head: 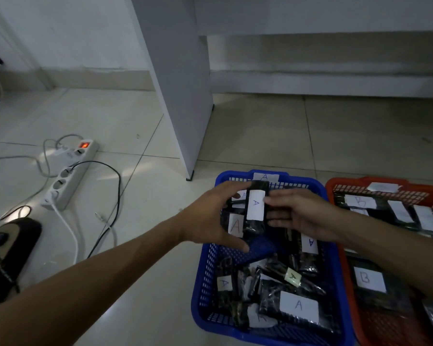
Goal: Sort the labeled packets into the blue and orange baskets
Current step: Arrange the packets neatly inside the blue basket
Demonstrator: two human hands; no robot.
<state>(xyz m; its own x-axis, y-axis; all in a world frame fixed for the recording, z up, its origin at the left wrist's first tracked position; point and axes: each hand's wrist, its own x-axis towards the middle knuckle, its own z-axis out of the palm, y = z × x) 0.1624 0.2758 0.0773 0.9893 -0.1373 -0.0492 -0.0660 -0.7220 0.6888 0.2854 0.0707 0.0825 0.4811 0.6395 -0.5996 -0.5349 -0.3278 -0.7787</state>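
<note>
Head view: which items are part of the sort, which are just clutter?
Job:
- blue basket, A packets
- orange basket, B packets
- packet labelled A, held between left hand and right hand

Lying about:
- power strip
- cables
- white desk panel

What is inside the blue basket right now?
The blue basket holds dark packets with white labels marked A. Both hands hold another A packet above it. Forearms and overlapping packets cover much of its floor.

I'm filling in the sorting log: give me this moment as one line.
step: placing A packet | hands: left hand and right hand both hold it | over: blue basket | orange basket: holds B packets
</note>
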